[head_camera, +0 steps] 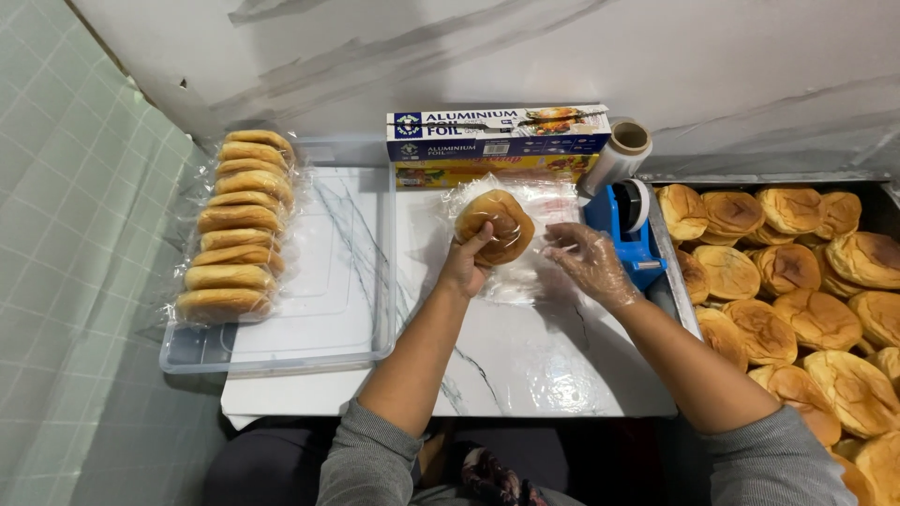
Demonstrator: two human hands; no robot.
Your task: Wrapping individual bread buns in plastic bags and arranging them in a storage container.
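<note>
While gripped: bun (497,223), left hand (466,265).

Wrapped buns (236,225) in tray (281,356) at left, foil box (497,131) behind, tape dispenser (630,230) right of centre, loose buns (797,281) far right.

A single head-worn camera looks steeply down from close above at the counter (525,365), facing the wall, both forearms entering from the bottom edge.

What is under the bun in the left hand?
A sheet of clear wrap lies on the marble table beneath the bun. The spot directly below is covered by the left hand.
</note>
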